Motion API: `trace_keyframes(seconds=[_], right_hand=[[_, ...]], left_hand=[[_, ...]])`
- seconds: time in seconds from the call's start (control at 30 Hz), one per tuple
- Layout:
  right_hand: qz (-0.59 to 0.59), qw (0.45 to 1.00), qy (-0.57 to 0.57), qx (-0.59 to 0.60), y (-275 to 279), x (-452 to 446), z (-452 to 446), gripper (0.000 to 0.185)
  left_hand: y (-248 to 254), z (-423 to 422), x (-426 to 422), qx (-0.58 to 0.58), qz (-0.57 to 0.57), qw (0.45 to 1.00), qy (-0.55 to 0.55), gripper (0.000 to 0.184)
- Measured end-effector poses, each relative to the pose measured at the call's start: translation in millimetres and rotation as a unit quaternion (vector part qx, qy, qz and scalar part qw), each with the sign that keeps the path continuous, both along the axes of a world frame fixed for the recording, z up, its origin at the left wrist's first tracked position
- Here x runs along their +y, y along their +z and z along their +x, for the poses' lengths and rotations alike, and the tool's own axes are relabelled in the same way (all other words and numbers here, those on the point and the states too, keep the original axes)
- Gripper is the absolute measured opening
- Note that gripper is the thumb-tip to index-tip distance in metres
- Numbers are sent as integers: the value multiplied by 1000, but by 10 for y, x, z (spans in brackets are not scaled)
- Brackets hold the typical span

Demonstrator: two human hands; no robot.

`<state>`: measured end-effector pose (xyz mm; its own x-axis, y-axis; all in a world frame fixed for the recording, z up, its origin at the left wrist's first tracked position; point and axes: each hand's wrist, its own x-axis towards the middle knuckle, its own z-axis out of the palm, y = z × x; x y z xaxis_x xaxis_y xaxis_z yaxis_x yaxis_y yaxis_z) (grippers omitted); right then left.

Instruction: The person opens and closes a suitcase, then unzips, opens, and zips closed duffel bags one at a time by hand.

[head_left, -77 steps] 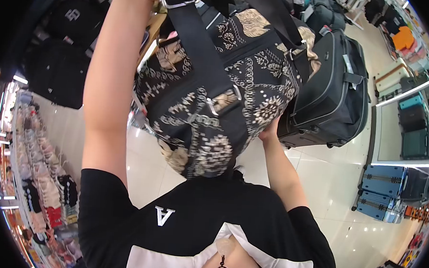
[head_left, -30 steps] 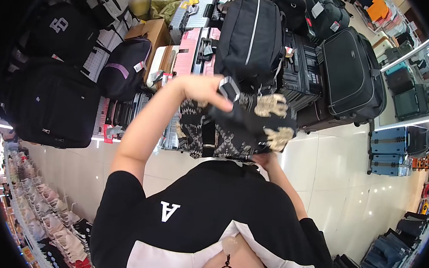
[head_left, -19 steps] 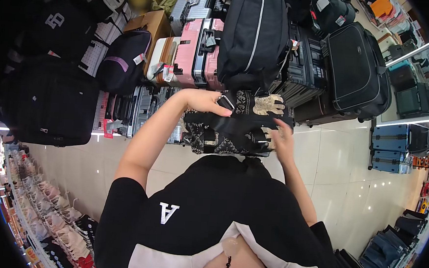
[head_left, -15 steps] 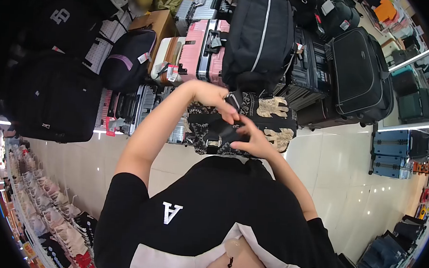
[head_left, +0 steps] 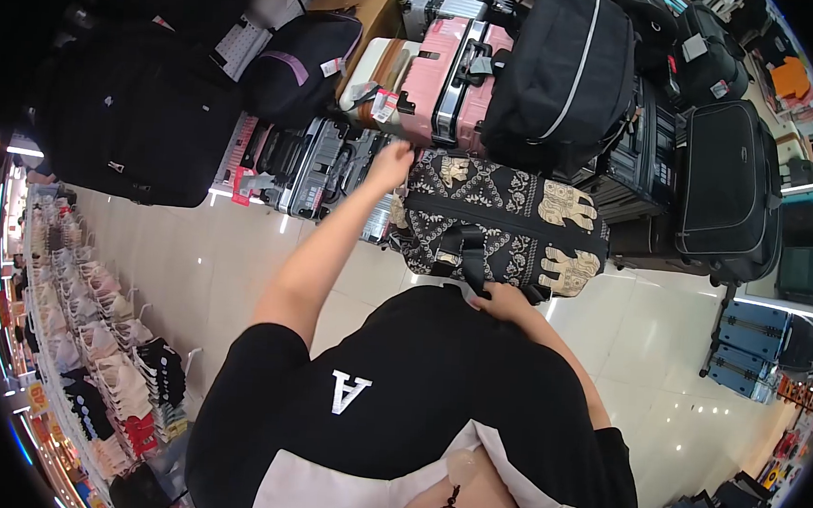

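A black travel bag (head_left: 522, 191) with cream elephants and white patterns lies in front of me, its long top seam running sideways. My left hand (head_left: 393, 163) is at the bag's far left corner. Its fingers are bent and closed, slightly blurred; what they hold there is hidden. Down at the bag's near side, my right hand (head_left: 504, 302) is closed around a black carrying strap (head_left: 473, 266), close to my shirt. The strap hangs over the bag's near face.
Behind the bag stand a pink suitcase (head_left: 433, 74) and a large black bag (head_left: 566, 73). Silver suitcases (head_left: 333, 161) and a big black backpack (head_left: 140, 126) are at the left. A dark suitcase (head_left: 730, 176) stands right, with blue suitcases (head_left: 745, 345) beyond. Hanging garments (head_left: 107, 347) line the lower left.
My hands were together over the bag, handling its black straps. They have parted: the left to the far left corner, the right down to the near side. The view has shifted.
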<state>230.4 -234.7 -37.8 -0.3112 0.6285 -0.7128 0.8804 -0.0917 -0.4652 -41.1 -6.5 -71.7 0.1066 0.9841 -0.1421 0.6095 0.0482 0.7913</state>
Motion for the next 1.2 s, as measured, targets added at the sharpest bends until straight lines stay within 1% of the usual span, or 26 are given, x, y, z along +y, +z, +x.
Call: trace_keyframes(seconds=[0.03,0.07,0.1,0.13,0.2,0.3,0.37,0.4,0.43,0.47,0.53,0.57,0.6,0.67,0.7,0.73,0.77,0.8,0.83,0.87,0.9,0.93,1.0,1.03,1.1,1.2], right_hand=[[10,999,14,-29,-141,-25,-4,45],[19,998,26,-59,-407,-97,10,45],[28,995,39,-89,-570,-164,39,45],[48,995,33,-81,-596,-225,66,43],[87,994,19,-67,-628,-352,131,40],[152,987,-7,-48,-645,-429,239,35],[131,991,-22,2,-649,-439,294,33],[88,995,-28,49,-603,-430,322,33],[45,994,-35,95,-468,-390,337,33],[42,991,-62,112,-324,-361,351,34],[35,981,-119,147,258,-197,239,35],[73,975,-130,167,359,-130,251,34],[90,958,-181,202,411,-85,273,28],[189,941,-230,162,575,39,286,23],[217,935,-237,148,628,95,285,21],[245,929,-243,135,669,153,280,20],[273,921,-248,121,692,208,263,18],[303,915,-236,121,656,253,230,18],[332,909,-221,121,575,287,183,18],[360,902,-206,119,512,327,137,19],[359,906,-186,126,489,374,81,21],[358,909,-166,133,463,415,18,24],[383,910,-113,108,343,485,-104,26],[397,908,-94,99,297,530,-164,27],[401,907,-87,96,247,579,-264,29],[416,902,-78,87,170,636,-336,34]], left_hand=[[-209,-110,-178,-27,-20,999,13,34],[-372,-195,-353,-46,-55,997,25,38],[-330,-181,-557,-120,-129,983,54,46],[17,-80,-754,-167,-227,955,98,54],[17,-137,-919,-298,-326,886,138,55],[-312,-218,-940,-364,-348,855,121,53],[-460,-237,-908,-355,-345,861,121,50],[-526,-244,-905,-349,-344,863,119,48],[-570,-247,-891,-369,-346,853,128,39],[-606,-268,-870,-366,-360,849,124,34],[-650,-318,-822,-358,-391,840,113,25],[-605,-318,-822,-353,-387,845,109,16],[-600,-328,-816,-355,-384,846,108,20],[-401,-291,-842,-330,-357,868,104,17],[-341,-304,-846,-318,-329,885,85,15],[-377,-340,-812,-270,-308,909,72,7],[-402,-399,-766,-184,-274,944,22,10],[-323,-398,-746,-96,-235,967,-27,15],[-123,-357,-755,28,-164,982,-89,22],[67,-307,-761,150,-87,974,-148,28],[99,-279,-756,159,-76,971,-162,34],[79,-266,-706,120,-125,972,-157,31],[89,-179,-683,-13,-260,964,-53,30],[16,-176,-674,40,-205,975,-79,31],[-95,-172,-663,143,-87,978,-127,31],[-97,-150,-704,174,-38,978,-111,32]])
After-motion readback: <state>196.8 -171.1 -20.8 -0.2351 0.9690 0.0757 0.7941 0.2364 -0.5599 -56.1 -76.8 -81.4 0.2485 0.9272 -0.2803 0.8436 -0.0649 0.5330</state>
